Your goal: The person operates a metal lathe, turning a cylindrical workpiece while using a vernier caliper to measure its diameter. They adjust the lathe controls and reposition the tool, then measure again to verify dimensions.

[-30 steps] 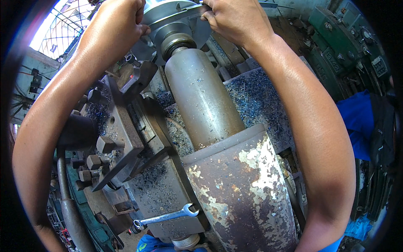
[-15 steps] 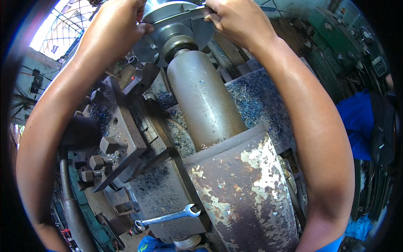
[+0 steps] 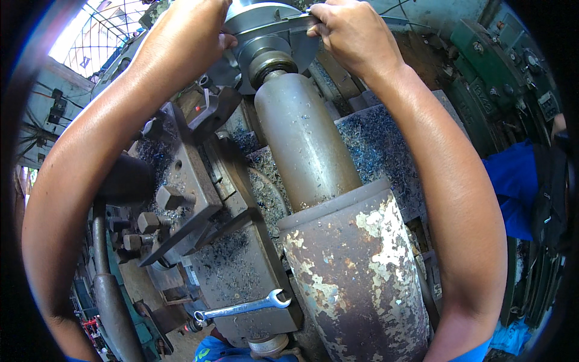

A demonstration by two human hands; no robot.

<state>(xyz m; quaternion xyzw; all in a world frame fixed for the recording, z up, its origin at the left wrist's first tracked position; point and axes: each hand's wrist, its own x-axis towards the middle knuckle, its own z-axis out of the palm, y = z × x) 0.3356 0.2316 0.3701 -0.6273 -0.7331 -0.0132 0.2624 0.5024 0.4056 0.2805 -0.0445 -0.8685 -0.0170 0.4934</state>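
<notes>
At the top of the head view, a round metal disc [image 3: 306, 55] sits on the lathe, with a revolving centre [image 3: 271, 65] in front of it. A long flat steel caliper [image 3: 274, 28] lies across the disc's face. My left hand [image 3: 205, 27] is closed at the caliper's left end, thumb pressed near the disc's edge; the fingers are partly cut off by the frame. At the other end, my right hand [image 3: 353, 33] pinches the caliper between thumb and fingers. Behind the centre runs the thick steel tailstock quill [image 3: 304, 136], between my forearms.
The tailstock [image 3: 362, 277] with peeling paint fills the lower middle. A wrench [image 3: 244, 309] rests on the carriage beside it. Left of the quill stands a tool post [image 3: 193, 187] with protruding bolts. Metal chips [image 3: 380, 142] cover the bed. A green machine [image 3: 500, 72] stands far right.
The lathe has shifted a little right and down in the picture. Both hands have kept their hold on the caliper across the disc.
</notes>
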